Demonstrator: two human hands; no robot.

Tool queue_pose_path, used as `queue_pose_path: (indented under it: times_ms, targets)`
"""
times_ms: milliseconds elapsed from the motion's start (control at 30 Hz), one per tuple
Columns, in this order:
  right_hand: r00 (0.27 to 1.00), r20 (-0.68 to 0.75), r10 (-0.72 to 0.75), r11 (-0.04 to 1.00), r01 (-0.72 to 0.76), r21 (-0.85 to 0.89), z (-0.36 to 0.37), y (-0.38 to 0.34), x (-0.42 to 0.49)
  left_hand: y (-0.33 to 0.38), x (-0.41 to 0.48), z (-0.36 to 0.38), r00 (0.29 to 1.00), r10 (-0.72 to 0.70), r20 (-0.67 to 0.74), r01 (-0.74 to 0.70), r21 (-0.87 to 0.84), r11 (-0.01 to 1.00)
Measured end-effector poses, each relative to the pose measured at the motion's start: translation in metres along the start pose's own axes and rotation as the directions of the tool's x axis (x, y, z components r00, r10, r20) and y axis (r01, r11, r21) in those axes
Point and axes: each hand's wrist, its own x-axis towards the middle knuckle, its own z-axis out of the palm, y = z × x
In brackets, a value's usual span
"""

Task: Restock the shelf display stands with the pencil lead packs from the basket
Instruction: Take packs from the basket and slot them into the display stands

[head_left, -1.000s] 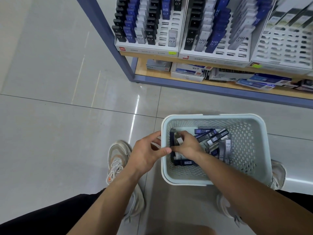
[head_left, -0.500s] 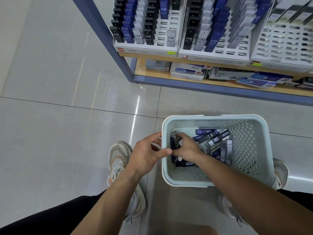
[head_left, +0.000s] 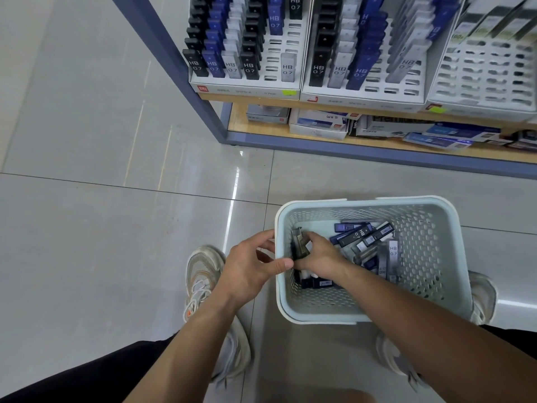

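basket [head_left: 436,257] pale perforated plastic, rect. | R hand [head_left: 319,257] inside by L wall, fingers wrapped on slim flat lead packs [head_left: 299,242] | L hand [head_left: 247,271] at L rim, loose curl, hold unclear

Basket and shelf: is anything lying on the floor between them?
No. In the head view, only bare grey floor tiles separate the basket from the shelf.

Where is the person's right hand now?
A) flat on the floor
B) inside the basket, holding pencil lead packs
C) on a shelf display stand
B: the right hand is down inside the basket, its fingers curled round a small bunch of pencil lead packs.
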Motion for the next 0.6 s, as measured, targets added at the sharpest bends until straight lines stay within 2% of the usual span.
queue_pose_path:
  times_ms: [200,300,400,533,600]
  targets:
    - [0.999,-0.029,-0.014,1.000,0.014,-0.017,0.0046,-0.0008,0.0021,-0.0010,-0.0005,-0.0007,1.000,-0.011,0.003,0.011,-0.003,1.000]
    - [0.999,-0.042,-0.025,0.994,0.020,-0.109,0.0094,-0.0006,0.0006,-0.0038,0.0006,-0.0003,1.000,-0.025,0.002,0.025,-0.006,1.000]
    - [0.998,-0.053,-0.035,0.998,0.032,-0.044,0.0075,0.0013,0.0020,-0.0056,0.0009,-0.0013,0.999,-0.029,0.015,0.029,-0.002,1.000]
    - [0.999,0.051,-0.006,1.000,0.005,0.026,0.0044,0.0008,0.0015,-0.0071,-0.0003,-0.0020,0.999,-0.031,0.017,0.031,0.001,1.000]
    - [0.999,0.048,-0.013,0.999,0.010,0.046,0.0050,0.0018,0.0010,-0.0082,-0.0006,-0.0022,0.999,-0.036,0.012,0.036,0.000,0.999]
